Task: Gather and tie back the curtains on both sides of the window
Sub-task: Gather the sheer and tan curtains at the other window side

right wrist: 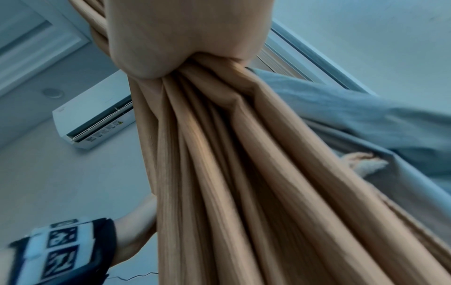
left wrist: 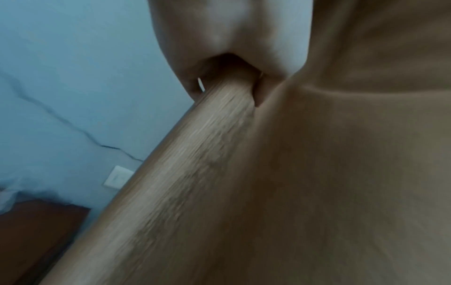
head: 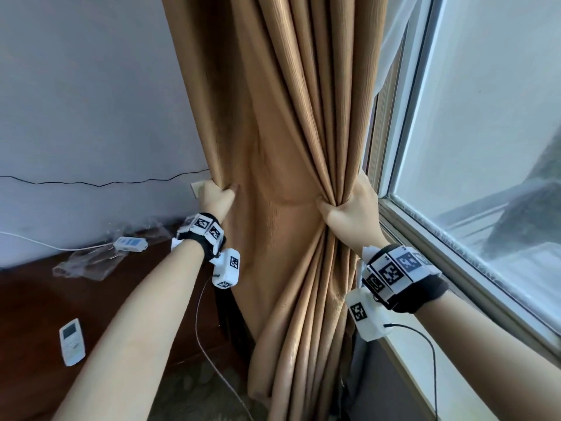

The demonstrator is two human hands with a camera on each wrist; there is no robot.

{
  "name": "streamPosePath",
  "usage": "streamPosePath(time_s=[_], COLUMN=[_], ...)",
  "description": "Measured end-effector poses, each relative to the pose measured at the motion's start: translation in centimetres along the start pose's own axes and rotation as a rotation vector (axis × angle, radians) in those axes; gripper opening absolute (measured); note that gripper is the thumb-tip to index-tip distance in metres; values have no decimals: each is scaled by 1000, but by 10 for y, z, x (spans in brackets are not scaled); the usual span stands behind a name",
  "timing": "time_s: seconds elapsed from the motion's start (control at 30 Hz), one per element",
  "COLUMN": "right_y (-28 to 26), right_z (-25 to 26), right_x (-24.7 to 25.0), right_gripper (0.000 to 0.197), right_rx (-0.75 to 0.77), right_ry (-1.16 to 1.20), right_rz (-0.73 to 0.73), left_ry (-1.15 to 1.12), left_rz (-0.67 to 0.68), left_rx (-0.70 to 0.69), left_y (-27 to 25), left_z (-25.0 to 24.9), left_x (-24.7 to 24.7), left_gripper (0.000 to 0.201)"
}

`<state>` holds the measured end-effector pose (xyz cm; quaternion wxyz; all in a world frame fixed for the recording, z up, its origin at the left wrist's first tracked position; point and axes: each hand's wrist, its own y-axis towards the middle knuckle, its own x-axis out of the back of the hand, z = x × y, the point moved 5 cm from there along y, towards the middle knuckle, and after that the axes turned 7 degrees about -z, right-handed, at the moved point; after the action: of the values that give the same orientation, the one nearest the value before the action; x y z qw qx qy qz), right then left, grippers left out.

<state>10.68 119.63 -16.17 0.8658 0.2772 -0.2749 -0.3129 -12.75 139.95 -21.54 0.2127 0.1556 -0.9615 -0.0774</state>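
Note:
A tan curtain (head: 273, 117) hangs left of the window (head: 485, 132). My left hand (head: 217, 194) grips the curtain's left edge at about waist height; the left wrist view shows that edge (left wrist: 227, 108) running through my curled fingers (left wrist: 275, 48). My right hand (head: 346, 214) is clenched round a bunch of folds on the window side, and below it the folds (right wrist: 244, 173) fan out. A flat stretch of cloth spans between the two hands. No tie-back shows in any view.
A dark wooden surface (head: 36, 299) lies at lower left with a white remote (head: 72, 341), a plastic bag (head: 88, 262) and a small white device (head: 131, 244) on a cable. The window sill (head: 425, 360) runs along the right. A wall air conditioner (right wrist: 95, 123) shows in the right wrist view.

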Motion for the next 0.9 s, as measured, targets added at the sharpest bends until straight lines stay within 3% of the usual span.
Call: streamPosePath(time_s=[0.13,0.37,0.6,0.77,0.9], right_y=[-2,-3,-8,-5,-5], right_z=[3,7,13,12,12], right_x=[0,4,6,8,10], right_gripper=[33,37,34,53,74], right_rx=[20,-1,-28,-125,-110], right_ry=[-10,-46,-1,86,64], right_rz=[13,26,37,110,168], left_ry=[191,130,187,262,277], left_rz=[-39,45,226,398,500], left_rx=[-169,-401,-566,-450,-459], left_y=[-70,-182,-229,-234,-239], left_z=[-24,-70,-102,-102,-90], left_x=[2,1,-12,-29,-41], left_gripper=[36,43,10,43,63])
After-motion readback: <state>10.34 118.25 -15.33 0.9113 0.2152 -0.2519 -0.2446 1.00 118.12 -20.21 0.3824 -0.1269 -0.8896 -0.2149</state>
